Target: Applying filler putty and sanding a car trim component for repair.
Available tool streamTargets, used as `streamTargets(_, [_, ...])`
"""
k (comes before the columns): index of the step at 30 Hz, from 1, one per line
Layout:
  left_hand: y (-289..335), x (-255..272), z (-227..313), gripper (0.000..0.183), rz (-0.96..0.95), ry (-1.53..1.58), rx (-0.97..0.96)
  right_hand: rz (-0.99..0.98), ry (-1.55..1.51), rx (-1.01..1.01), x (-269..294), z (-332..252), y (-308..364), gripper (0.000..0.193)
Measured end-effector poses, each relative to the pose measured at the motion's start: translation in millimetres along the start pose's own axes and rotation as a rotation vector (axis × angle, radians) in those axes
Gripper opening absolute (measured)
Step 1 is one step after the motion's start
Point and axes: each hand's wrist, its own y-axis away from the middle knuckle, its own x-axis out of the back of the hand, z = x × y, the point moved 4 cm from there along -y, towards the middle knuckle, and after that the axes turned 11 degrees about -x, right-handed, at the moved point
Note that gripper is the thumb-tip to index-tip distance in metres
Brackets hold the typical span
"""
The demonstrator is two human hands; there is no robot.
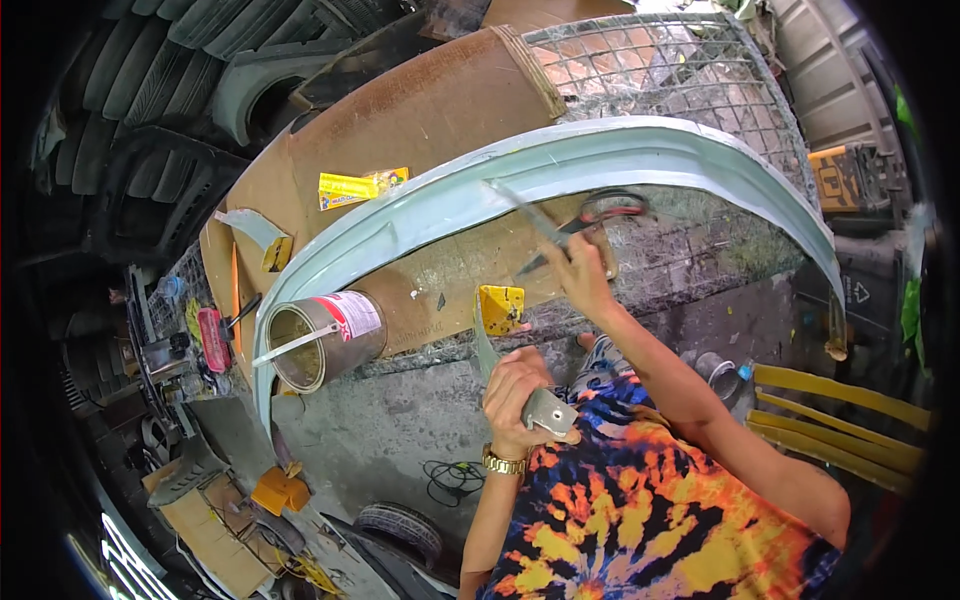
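My left hand (515,395) is closed around a grey bracket-like piece (552,412) with a hole in its end. Beyond the fingers, a grey strip with a yellow, dark-spotted end (500,308) sticks out; it looks like part of the same piece. My right hand (583,272) pinches a thin, flat grey strip or blade (522,208), blurred, its tip over a long pale-blue curved bumper-like panel (640,150). Scissors (612,207) with black and red handles lie just beyond that hand, partly hidden by it.
An open metal can (365,335) with a flat stick (295,343) across its mouth stands left. On the brown board (400,120) are a yellow packet (362,187) and another grey piece with a yellow end (277,252). Wire mesh (680,65) lies far right; yellow slats (840,420) stand right.
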Motion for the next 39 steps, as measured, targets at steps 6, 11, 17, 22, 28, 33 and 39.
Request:
streamTargets(6, [-9.8, -8.1, -4.3, 0.08, -0.062, 0.0, -0.007, 0.228, 0.152, 0.404, -30.5, 45.5, 7.6, 0.025])
streamTargets(11, [-0.5, -0.5, 3.8, 0.078, -0.034, -0.007, 0.014, 0.146, 0.001, 0.194, -0.5, 3.5, 13.5, 0.023])
streamTargets(17, [0.4, -1.0, -1.4, 0.078, -0.029, -0.014, 0.021, 0.196, 0.167, 0.231, -15.6, 46.4, -2.3, 0.03])
streamTargets(22, [-1.4, -5.3, 4.5, 0.077, -0.026, 0.014, 0.021, 0.203, 0.138, 0.129, -14.6, 60.6, 6.8, 0.029])
streamTargets(28, [-5.8, -2.3, 1.2, 0.079, -0.02, 0.0, 0.001, 0.165, -0.064, 0.064, -0.4, 32.0, 2.0, 0.028])
streamTargets(33, [-1.2, -2.5, -0.2, 0.08, -0.022, 0.003, 0.011, 0.105, -0.005, 0.244, -15.0, 41.1, -5.5, 0.023])
streamTargets(39, [-8.5, -6.0, 1.9, 0.08, -0.038, 0.014, 0.01, 0.135, 0.127, 0.233, -8.1, 49.2, -2.7, 0.023])
